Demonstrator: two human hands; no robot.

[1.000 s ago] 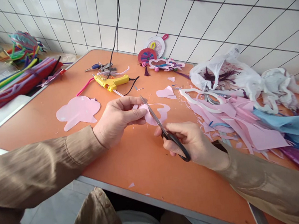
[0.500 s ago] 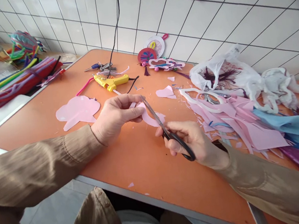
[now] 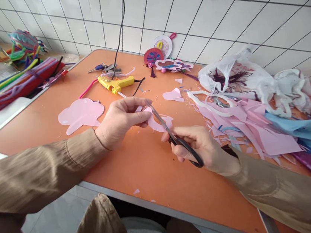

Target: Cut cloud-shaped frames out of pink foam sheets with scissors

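Observation:
My left hand (image 3: 123, 118) pinches a small curved piece of pink paper (image 3: 156, 125) over the middle of the table. In my right hand (image 3: 194, 145) are black-handled scissors (image 3: 158, 118), their blades lying across the pink piece close to my left fingertips. Fingers partly hide the piece, and I cannot tell how far the blades are apart. Left of my left hand lies a larger pink cut-out shape (image 3: 80, 113) with a wavy outline. A small pink scrap (image 3: 173, 95) rests beyond the scissors.
A yellow glue gun (image 3: 115, 84) with a black cord lies behind my left hand, near keys (image 3: 110, 68). Pink offcuts (image 3: 258, 127), blue pieces (image 3: 305, 125) and a white plastic bag (image 3: 231, 72) crowd the right side. Pipe cleaners (image 3: 28, 80) are bundled at left.
Almost nothing differs. The view has shifted very slightly, and both hands keep the same hold on the paper and scissors.

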